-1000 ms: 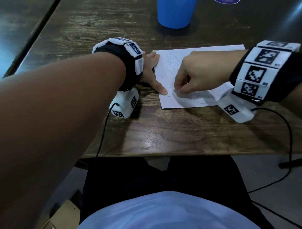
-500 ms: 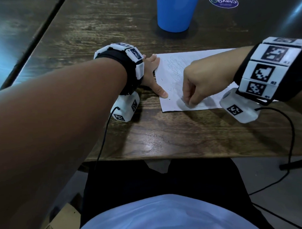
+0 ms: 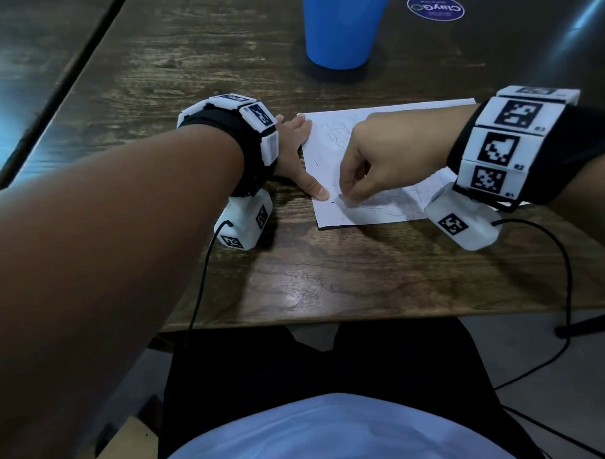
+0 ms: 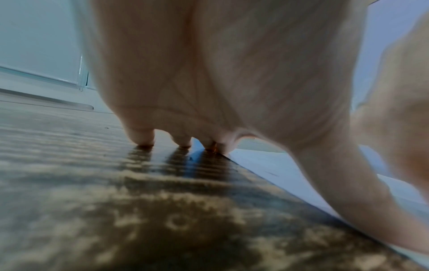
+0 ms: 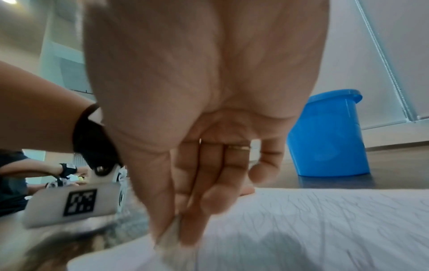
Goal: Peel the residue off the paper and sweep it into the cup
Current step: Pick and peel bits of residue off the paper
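From the head view I saw my left hand [image 3: 293,150] flat, fingers spread wide, thumb pinning the paper [image 3: 388,164] at its left edge on the tabletop [image 3: 330,280]. My right hand [image 3: 381,164] curled down near the paper's front-left corner. Only the right wrist view showed what it held: thumb and forefinger pinching a pale wisp of residue [image 5: 173,236] just above the sheet. The cup [image 3: 343,25] stood upright beyond the paper, well apart.

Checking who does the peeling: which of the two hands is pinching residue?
The right hand, fingertips pinched on the residue; the left hand presses flat on the paper.
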